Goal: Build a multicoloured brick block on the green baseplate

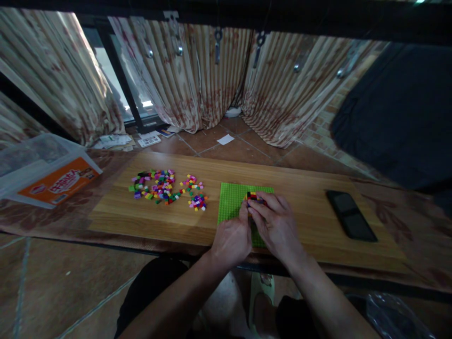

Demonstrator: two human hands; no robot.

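Note:
A bright green studded baseplate [230, 200] lies on the wooden board in front of me. On its right half sits a small cluster of colourful toy bricks [251, 195], with black, red and yellow showing at the top; my fingers hide most of it. My left hand [233, 238] is closed, its thumb and finger pressed against the cluster's left side. Over the cluster's right side my right hand [277, 221] curls, fingers bent round the bricks. Whether either hand pinches a single loose brick cannot be made out.
Loose bricks [160, 186] spread over the left of the wooden board [300, 188], with smaller piles [197, 202] nearer the baseplate. A black phone [351, 215] lies at the right. A clear plastic box with an orange label [60, 181] stands far left. Curtains [197, 80] hang behind.

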